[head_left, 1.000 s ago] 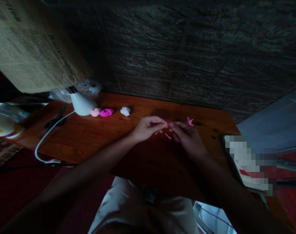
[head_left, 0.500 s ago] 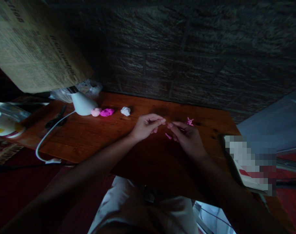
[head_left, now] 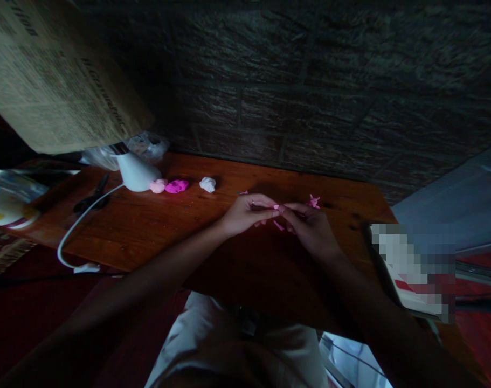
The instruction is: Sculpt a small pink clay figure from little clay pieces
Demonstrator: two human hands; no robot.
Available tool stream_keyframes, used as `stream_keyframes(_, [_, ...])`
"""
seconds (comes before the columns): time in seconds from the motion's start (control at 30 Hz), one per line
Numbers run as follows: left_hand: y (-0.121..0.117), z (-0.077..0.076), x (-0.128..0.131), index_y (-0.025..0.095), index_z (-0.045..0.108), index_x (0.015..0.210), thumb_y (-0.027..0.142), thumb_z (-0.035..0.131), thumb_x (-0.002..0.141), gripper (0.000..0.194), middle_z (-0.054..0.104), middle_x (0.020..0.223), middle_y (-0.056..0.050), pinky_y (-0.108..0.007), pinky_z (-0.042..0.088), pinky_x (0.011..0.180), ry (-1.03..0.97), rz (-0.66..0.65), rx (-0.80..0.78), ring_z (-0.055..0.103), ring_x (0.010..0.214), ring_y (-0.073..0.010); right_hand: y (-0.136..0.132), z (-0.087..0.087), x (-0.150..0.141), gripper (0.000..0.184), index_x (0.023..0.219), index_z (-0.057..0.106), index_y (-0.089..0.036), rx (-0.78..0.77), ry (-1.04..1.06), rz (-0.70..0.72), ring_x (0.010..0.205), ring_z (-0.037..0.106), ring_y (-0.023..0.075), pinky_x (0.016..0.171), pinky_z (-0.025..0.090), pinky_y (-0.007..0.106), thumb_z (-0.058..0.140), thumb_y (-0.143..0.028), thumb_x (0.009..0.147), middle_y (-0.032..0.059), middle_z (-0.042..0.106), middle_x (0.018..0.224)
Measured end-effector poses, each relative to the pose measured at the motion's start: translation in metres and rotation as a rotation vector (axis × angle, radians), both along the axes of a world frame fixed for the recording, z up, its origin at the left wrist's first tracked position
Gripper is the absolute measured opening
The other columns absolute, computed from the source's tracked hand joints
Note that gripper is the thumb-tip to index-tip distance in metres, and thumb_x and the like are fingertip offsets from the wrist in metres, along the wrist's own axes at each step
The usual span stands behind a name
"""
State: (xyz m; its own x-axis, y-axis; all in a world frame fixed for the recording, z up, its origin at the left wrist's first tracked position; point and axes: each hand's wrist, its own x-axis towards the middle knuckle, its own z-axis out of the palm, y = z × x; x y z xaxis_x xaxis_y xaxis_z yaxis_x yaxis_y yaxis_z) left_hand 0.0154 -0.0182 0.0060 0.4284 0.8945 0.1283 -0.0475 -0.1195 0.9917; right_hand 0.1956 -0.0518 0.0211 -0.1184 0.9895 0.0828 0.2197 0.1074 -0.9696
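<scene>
My left hand (head_left: pixel 247 214) and my right hand (head_left: pixel 310 226) meet over the wooden table, fingertips together. Pinched between both hands' thumbs and fingers is a small piece of pink clay (head_left: pixel 276 207). A thin pink clay strip (head_left: pixel 278 225) shows just below the right fingers; whether it lies on the table or touches the hand, I cannot tell. Behind my right hand sits a small spiky pink clay shape (head_left: pixel 314 201). Another pink bit (head_left: pixel 244 192) peeks out beyond my left hand, mostly hidden.
Light pink (head_left: pixel 158 186), magenta (head_left: pixel 177 186) and white clay lumps (head_left: pixel 207 184) rest on the table (head_left: pixel 160 231) by a lamp (head_left: pixel 136 171). Its cable (head_left: pixel 65 237) hangs over the front edge. Dark scissors (head_left: pixel 94 200) lie left. A blurred-out object (head_left: pixel 410 275) occupies the right corner.
My left hand has shifted slightly right, so the fingertips of both hands now meet on the pink clay piece. The pink bit behind my left hand has come into view.
</scene>
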Motion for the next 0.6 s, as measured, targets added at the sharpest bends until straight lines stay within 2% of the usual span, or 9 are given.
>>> stream_keyframes(0.13, [-0.0002, 0.0023, 0.0000, 0.014, 0.072, 0.088, 0.033, 0.078, 0.076, 0.023, 0.067, 0.071, 0.000, -0.018, 0.039, 0.046, -0.026, -0.003, -0.019, 0.052, 0.053, -0.0053, -0.0002, -0.0007, -0.0009, 0.035, 0.090, 0.074, -0.016, -0.027, 0.010, -0.025, 0.053, 0.049, 0.0113, 0.052, 0.039, 0.026, 0.067, -0.049, 0.083, -0.0010, 0.060, 0.060])
stream_keyframes(0.27, [0.0012, 0.0013, -0.0003, 0.014, 0.071, 0.087, 0.036, 0.076, 0.079, 0.024, 0.060, 0.062, 0.003, -0.018, 0.036, 0.045, -0.038, -0.035, -0.013, 0.049, 0.051, -0.0053, -0.0005, -0.0007, -0.0015, 0.035, 0.090, 0.073, -0.015, -0.026, 0.005, -0.018, 0.053, 0.047, 0.0111, 0.053, 0.038, 0.026, 0.067, -0.048, 0.083, -0.0018, 0.058, 0.059])
stream_keyframes(0.6, [0.0031, -0.0023, -0.0046, 0.014, 0.067, 0.086, 0.033, 0.063, 0.090, 0.021, 0.055, 0.061, 0.004, -0.017, 0.035, 0.044, 0.075, -0.097, 0.086, 0.046, 0.047, -0.0039, 0.0006, -0.0024, -0.0007, 0.036, 0.086, 0.075, -0.017, -0.054, 0.019, 0.045, 0.056, 0.047, 0.0109, 0.054, 0.038, 0.027, 0.069, -0.053, 0.081, -0.0006, 0.060, 0.065])
